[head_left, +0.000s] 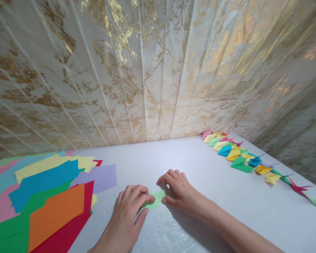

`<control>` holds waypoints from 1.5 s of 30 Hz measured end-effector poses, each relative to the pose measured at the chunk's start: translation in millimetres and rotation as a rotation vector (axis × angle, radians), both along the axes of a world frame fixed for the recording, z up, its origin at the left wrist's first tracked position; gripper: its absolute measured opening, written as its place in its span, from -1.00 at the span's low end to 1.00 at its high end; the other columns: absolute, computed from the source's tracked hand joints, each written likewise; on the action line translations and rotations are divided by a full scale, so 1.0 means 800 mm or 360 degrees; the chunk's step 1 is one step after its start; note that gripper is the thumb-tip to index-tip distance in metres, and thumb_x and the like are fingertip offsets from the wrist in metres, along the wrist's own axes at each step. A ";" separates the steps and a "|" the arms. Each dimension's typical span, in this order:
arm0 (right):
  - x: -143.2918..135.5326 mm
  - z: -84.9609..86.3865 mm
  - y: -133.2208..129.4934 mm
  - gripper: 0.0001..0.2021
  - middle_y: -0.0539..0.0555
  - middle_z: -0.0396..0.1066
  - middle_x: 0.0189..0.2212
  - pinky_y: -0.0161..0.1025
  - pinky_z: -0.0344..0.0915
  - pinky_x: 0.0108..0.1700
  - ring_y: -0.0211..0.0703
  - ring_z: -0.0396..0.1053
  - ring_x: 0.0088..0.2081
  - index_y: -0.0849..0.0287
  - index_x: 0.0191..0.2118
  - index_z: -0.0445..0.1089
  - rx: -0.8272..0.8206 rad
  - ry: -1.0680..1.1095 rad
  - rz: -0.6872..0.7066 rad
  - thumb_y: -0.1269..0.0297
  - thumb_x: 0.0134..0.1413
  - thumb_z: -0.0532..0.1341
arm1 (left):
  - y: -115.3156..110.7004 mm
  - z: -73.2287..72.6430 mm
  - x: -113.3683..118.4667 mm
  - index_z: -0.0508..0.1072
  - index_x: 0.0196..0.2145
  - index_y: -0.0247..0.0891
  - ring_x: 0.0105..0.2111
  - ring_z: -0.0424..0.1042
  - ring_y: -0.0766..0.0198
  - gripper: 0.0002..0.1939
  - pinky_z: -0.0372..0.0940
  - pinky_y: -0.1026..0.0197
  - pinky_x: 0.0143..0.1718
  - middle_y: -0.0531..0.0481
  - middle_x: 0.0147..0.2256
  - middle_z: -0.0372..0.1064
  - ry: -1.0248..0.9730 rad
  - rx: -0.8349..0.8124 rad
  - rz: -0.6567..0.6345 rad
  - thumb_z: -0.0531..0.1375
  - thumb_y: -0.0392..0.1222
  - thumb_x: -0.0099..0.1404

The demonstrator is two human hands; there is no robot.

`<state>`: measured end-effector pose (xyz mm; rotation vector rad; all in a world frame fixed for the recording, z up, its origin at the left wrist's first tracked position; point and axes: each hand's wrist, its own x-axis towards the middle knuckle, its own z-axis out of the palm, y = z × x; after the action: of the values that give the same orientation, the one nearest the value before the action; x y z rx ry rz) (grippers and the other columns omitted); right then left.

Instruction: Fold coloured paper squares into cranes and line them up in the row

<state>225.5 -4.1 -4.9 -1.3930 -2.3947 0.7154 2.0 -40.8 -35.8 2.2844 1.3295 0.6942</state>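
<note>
A small light green paper (156, 198) lies folded on the white table (173, 158), near its front middle. My left hand (129, 214) presses the paper's left end with fingertips and thumb. On the paper's right end rests my right hand (180, 191), fingers curled down over it. Most of the paper is hidden under both hands.
A loose spread of coloured paper sheets (42, 196) covers the table's left side, orange and red on top. A row of several folded paper cranes (242, 158) runs along the right edge by the wall. A gold-patterned wall (152, 70) stands behind.
</note>
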 end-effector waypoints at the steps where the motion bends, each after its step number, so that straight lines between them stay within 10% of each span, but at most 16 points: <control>1: 0.005 0.002 0.003 -0.62 0.04 0.34 -0.09 -0.07 0.13 -0.01 -0.02 0.23 -0.06 0.04 -0.01 0.36 -0.0006 -0.0047 0.0003 0.42 0.06 0.36 | -0.001 0.000 -0.002 0.49 -0.12 0.00 -0.07 0.33 0.11 -0.63 0.28 0.05 -0.07 0.05 -0.09 0.41 0.0002 -0.0008 -0.0012 0.10 -0.44 0.27; 11: 0.005 0.009 0.002 -0.63 0.04 0.37 -0.13 -0.22 0.22 0.01 -0.13 0.27 -0.08 0.14 -0.06 0.38 0.0046 0.0249 0.0313 0.62 0.03 0.30 | 0.001 0.012 -0.002 0.43 -0.07 -0.08 -0.09 0.34 0.07 -0.70 0.20 0.06 -0.09 0.05 -0.09 0.46 0.0272 0.0421 -0.0201 0.29 -0.27 0.24; 29: -0.019 -0.004 -0.004 -0.91 0.03 0.47 -0.24 -0.20 0.16 -0.21 -0.11 0.37 -0.24 0.14 -0.20 0.44 0.0529 -0.0295 0.0373 0.33 0.16 0.31 | 0.005 0.023 0.006 0.40 -0.32 -0.22 -0.38 0.34 0.15 -0.69 0.10 0.05 -0.19 0.02 -0.36 0.43 0.0592 0.0861 -0.0230 -0.04 -0.53 0.35; 45: -0.014 0.006 0.011 -0.93 -0.05 0.41 -0.47 -0.39 0.20 -0.37 -0.31 0.28 -0.44 0.22 -0.30 0.53 -0.0392 0.0652 0.0025 0.44 0.08 0.29 | 0.037 0.050 0.028 0.39 -0.46 -0.26 -0.44 0.26 0.17 -0.64 0.10 0.02 -0.13 0.04 -0.50 0.31 0.0667 0.1209 -0.0179 -0.04 -0.52 0.40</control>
<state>214.6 5.0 0.0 -1.1711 -2.0501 1.2041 24.1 -11.4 3.9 3.2293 1.2179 0.8086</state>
